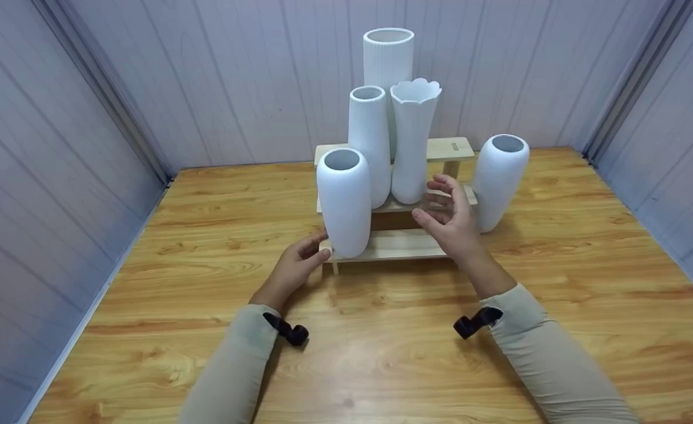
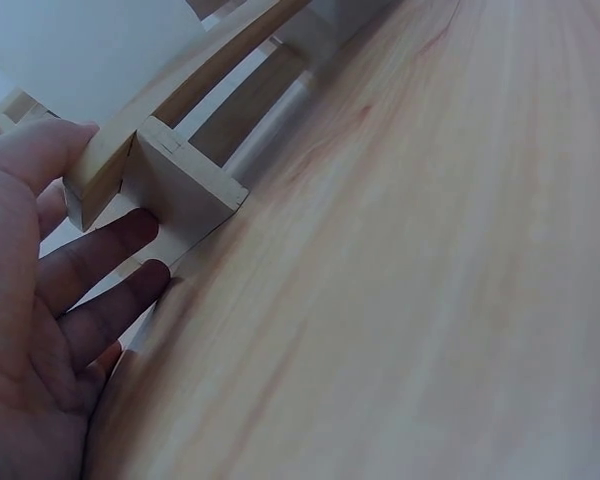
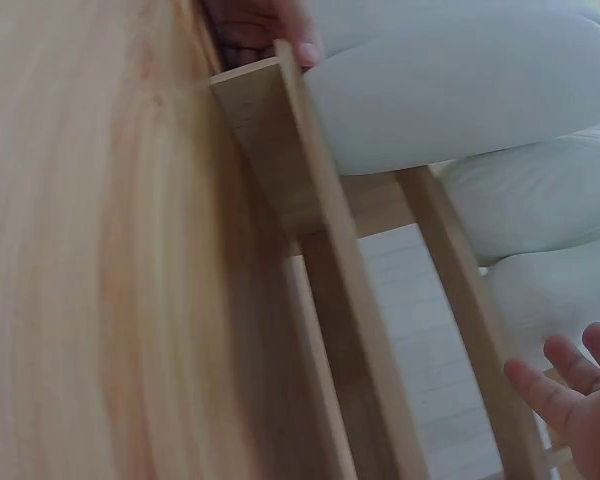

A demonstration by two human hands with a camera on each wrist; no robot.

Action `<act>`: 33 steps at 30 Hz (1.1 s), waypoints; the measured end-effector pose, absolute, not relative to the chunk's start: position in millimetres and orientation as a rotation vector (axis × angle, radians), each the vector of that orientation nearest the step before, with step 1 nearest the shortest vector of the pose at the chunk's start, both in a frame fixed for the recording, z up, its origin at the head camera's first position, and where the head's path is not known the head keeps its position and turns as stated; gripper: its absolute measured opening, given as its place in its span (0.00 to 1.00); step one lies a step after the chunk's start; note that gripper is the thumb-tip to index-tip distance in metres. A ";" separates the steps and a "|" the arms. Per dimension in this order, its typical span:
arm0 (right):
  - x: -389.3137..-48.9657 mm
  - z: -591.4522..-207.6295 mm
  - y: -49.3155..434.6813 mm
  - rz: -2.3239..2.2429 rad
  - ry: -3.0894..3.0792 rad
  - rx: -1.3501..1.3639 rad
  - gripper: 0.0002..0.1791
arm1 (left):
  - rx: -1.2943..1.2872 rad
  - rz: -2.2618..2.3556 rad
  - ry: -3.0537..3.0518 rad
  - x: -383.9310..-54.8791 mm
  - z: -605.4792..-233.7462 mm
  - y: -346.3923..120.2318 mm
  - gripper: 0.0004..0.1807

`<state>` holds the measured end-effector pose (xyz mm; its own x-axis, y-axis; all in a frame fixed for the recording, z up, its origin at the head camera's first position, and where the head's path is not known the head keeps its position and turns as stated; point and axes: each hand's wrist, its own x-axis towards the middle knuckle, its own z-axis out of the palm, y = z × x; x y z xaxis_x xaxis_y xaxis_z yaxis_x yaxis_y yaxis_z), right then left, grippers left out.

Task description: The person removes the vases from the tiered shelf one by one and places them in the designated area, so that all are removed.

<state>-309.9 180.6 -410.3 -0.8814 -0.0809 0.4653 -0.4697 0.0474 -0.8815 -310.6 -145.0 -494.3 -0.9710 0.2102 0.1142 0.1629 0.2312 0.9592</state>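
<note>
At the left end of a tiered wooden stand [image 1: 408, 242], my left hand [image 1: 298, 262] grips the lowest shelf. In the left wrist view its thumb lies on the shelf edge, with other fingers beside the end leg [image 2: 185, 185]. Next to that hand, a smooth white vase [image 1: 346, 206] stands on the lowest shelf. My right hand [image 1: 453, 221] hovers by the middle shelf with spread fingers and nothing in them. Nearest to it is a scalloped-rim white vase [image 1: 412, 141], which shares the middle shelf with a tapered white vase [image 1: 368, 138].
A tall ribbed white vase [image 1: 384, 59] stands behind on the top shelf [image 1: 449, 148]. Right of the stand, another smooth white vase [image 1: 501, 182] is upright on the wood-grain table [image 1: 234, 206]. Pale panel walls [image 1: 234, 76] enclose the back and sides.
</note>
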 end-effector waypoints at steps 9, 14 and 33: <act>-310.8 -421.0 170.0 1.862 -2.033 0.523 0.38 | 0.385 1.868 2.471 -311.3 -492.6 -144.8 0.25; -309.1 -431.4 162.3 1.858 -2.024 0.534 0.38 | 0.386 1.838 2.486 -312.4 -492.0 -144.8 0.24; -302.6 -450.2 127.8 2.075 -2.101 0.657 0.40 | 0.381 1.852 2.465 -312.7 -494.8 -145.5 0.26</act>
